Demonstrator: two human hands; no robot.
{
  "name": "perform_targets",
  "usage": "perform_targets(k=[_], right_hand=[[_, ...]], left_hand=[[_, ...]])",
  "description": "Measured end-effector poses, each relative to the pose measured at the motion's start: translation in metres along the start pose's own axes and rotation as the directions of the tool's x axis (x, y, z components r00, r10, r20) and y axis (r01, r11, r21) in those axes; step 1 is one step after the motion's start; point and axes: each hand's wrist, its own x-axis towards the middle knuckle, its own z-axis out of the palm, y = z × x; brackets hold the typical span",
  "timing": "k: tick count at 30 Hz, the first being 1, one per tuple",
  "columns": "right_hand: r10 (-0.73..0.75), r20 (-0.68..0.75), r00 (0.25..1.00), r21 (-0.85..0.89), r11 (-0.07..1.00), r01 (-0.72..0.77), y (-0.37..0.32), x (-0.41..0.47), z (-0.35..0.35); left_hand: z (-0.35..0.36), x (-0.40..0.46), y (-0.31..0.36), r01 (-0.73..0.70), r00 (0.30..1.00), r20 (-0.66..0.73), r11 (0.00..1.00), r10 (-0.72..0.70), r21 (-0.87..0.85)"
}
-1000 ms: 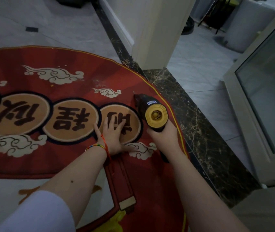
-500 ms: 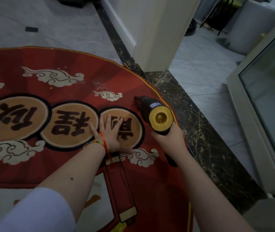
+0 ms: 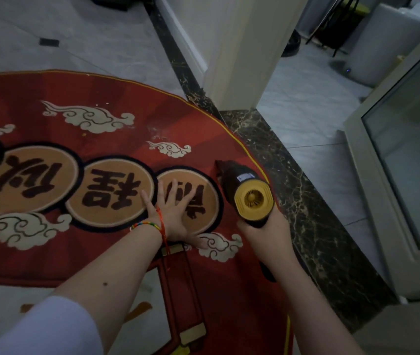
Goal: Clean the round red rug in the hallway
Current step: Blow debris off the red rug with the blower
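Right now the left hand (image 3: 175,216) presses flat on the rug (image 3: 50,98), which lies on the floor; the right hand (image 3: 262,234) grips the vacuum (image 3: 244,190). Sweep slowly toward the crumbs (image 3: 156,130).

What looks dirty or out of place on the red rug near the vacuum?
Pale crumbs or dust lie scattered on the red rug, above the small cloud motif and ahead of the handheld vacuum. An orange speck lies further left.
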Motion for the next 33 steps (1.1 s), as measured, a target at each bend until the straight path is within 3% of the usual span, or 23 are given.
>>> perform_targets(k=[5, 17, 23, 26, 29, 31, 33], right_hand=[[0.027, -0.003, 1.000, 0.029, 0.999, -0.027, 0.003, 0.004, 0.003], [-0.087, 0.146, 0.985, 0.042, 0.996, 0.081, -0.002, -0.032, -0.019], [-0.112, 0.188, 0.976, 0.060, 0.993, 0.102, -0.003, -0.047, -0.012], [-0.105, 0.181, 0.978, 0.088, 0.992, 0.090, -0.015, -0.039, 0.000], [-0.096, 0.177, 0.979, 0.059, 0.994, 0.087, -0.023, -0.034, 0.006], [-0.099, 0.179, 0.979, 0.049, 0.995, 0.092, -0.024, -0.035, 0.006], [-0.099, 0.179, 0.979, 0.048, 0.995, 0.092, -0.022, -0.037, 0.007]], left_hand=[[-0.005, 0.005, 0.005, -0.028, 1.000, 0.007, 1.000, 0.028, 0.012], [0.002, -0.019, 0.001, -0.158, 0.986, 0.083, 0.972, 0.145, 0.174], [0.017, -0.045, -0.007, -0.152, 0.988, -0.012, 0.981, 0.155, 0.118], [0.023, -0.066, -0.015, 0.097, 0.991, -0.092, 0.995, -0.098, -0.015], [0.018, -0.086, -0.025, 0.448, 0.874, -0.043, 0.837, -0.484, -0.313], [0.015, -0.091, -0.031, 0.544, 0.801, 0.029, 0.707, -0.598, -0.452], [0.015, -0.091, -0.036, 0.552, 0.791, 0.055, 0.672, -0.609, -0.493]])
